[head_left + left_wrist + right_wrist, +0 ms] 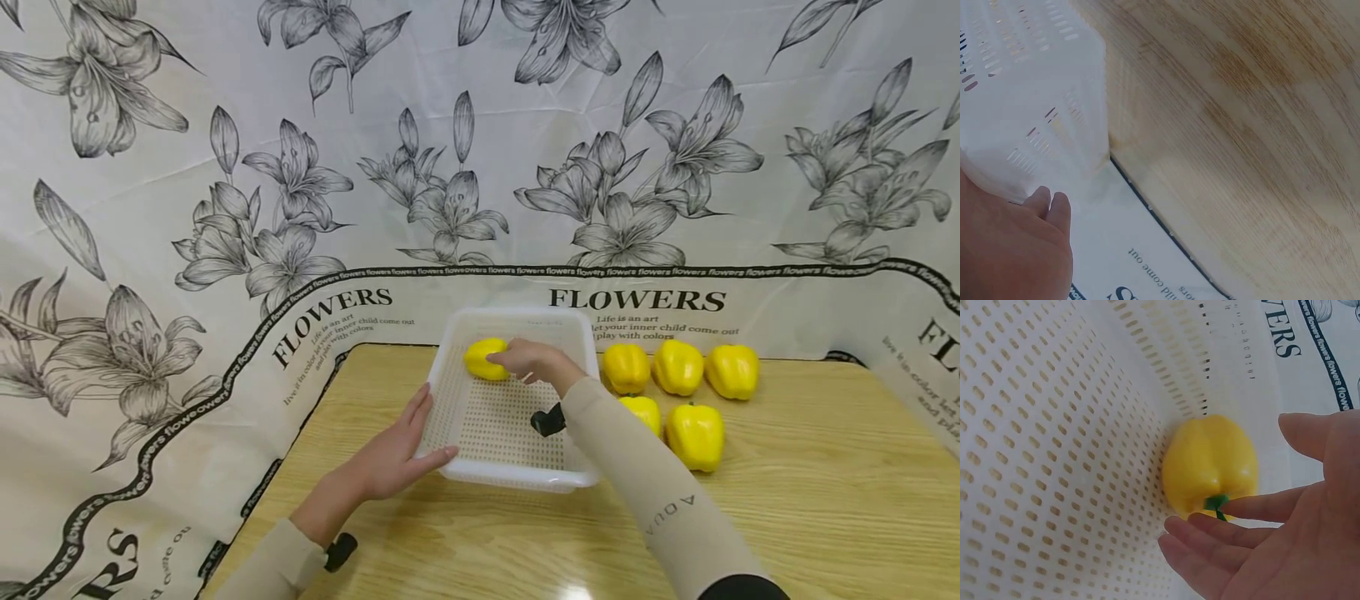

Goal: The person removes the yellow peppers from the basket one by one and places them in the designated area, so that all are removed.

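A white perforated plastic basket (517, 477) stands on the table. Inside it, toward the far left corner, lies one yellow bell pepper (486, 359), its green stem (1215, 502) facing the fingers in the right wrist view. My right hand (536, 362) reaches into the basket beside this pepper, fingers extended and thumb apart from it; whether a fingertip touches the stem I cannot tell. With thumb and fingers spread, my left hand (390, 454) rests against the basket's near left corner. In the left wrist view, two fingertips (1059, 212) show beside the basket's outer wall.
Right of the basket, several yellow bell peppers sit in two rows, among them a back right one (732, 372) and a front one (696, 437). My right sleeve partly covers another front pepper (642, 413). A flower-printed cloth (465, 225) hangs behind the wooden table (825, 483).
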The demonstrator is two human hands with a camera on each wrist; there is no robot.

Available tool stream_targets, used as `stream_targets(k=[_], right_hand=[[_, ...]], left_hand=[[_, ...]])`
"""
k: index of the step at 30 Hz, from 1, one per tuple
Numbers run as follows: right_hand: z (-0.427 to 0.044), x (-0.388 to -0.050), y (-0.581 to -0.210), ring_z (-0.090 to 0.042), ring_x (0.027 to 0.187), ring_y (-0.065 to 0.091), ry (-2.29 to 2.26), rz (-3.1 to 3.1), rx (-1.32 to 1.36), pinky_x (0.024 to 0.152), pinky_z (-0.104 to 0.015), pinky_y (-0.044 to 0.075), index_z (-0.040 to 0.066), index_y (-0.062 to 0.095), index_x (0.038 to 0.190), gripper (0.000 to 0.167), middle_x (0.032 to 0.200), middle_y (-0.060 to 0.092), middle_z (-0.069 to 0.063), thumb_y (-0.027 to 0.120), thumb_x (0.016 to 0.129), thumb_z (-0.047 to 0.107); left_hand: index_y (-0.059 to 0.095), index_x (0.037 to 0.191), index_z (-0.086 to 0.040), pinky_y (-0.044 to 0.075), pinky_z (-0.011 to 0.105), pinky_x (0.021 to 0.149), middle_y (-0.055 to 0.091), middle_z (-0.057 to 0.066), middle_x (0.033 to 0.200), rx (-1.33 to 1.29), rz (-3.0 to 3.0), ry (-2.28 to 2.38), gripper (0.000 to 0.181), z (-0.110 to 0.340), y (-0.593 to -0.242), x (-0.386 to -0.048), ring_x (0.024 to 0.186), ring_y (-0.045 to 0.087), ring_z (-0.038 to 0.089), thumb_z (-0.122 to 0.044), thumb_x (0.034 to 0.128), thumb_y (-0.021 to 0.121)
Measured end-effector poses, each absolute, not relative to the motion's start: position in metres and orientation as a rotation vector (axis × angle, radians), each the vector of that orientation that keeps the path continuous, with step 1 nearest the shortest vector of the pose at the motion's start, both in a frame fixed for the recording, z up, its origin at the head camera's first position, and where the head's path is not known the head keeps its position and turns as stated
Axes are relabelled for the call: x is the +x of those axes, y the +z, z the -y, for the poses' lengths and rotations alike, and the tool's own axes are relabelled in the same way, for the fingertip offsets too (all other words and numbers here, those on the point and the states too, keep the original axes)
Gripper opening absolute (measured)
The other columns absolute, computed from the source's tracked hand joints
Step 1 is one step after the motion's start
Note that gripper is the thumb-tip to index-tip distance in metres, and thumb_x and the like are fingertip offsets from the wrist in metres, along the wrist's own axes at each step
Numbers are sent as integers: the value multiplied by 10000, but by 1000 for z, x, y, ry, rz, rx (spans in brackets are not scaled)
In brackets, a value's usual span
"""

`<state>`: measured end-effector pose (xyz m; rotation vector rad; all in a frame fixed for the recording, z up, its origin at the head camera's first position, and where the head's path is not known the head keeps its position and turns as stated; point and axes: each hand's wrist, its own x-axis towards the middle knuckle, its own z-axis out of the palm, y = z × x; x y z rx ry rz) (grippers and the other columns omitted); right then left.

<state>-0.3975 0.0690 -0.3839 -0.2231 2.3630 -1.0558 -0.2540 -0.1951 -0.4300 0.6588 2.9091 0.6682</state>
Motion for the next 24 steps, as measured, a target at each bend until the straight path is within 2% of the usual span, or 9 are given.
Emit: stream_targets(k=[5, 9, 16, 24], right_hand=[[-63, -402, -396, -419, 1283, 522, -1114, -2379, -169, 1059, -509, 493, -45, 251, 1576, 766, 1474, 459, -233, 527, 1050, 438], [-59, -403, -402, -452, 1305, 493, -1213, -2359, -119, 1036, -522, 509, -39, 217, 1590, 784, 1504, 423, -259, 539, 1045, 424], [-53, -408, -410, -428, 1379, 434, -1371, -2325, -12, 1066, -550, 483, -52, 182, 1598, 807, 1551, 359, -267, 482, 1061, 471], [-44, -411, -415, -374, 1324, 476, -1539, -2302, 86, 1039, -514, 515, -45, 225, 1577, 776, 1475, 423, -231, 541, 1048, 427]], left_hand=[[28, 1646, -78, 348, 485, 1187, -121, -13, 1716, 656, -2899, 684, 1058, 195, -428, -254, 1507, 298, 348, -781, 950, 403], [20, 1647, -83, 338, 479, 1192, -138, -36, 1707, 653, -2901, 688, 1058, 196, -429, -254, 1511, 289, 343, -780, 950, 406], [32, 1646, -68, 326, 469, 1200, -101, 19, 1724, 668, -2911, 669, 1057, 195, -431, -255, 1523, 261, 323, -778, 954, 399], [54, 1643, -41, 335, 493, 1193, -93, 29, 1723, 664, -2909, 678, 1052, 195, -429, -254, 1518, 268, 347, -753, 962, 425]])
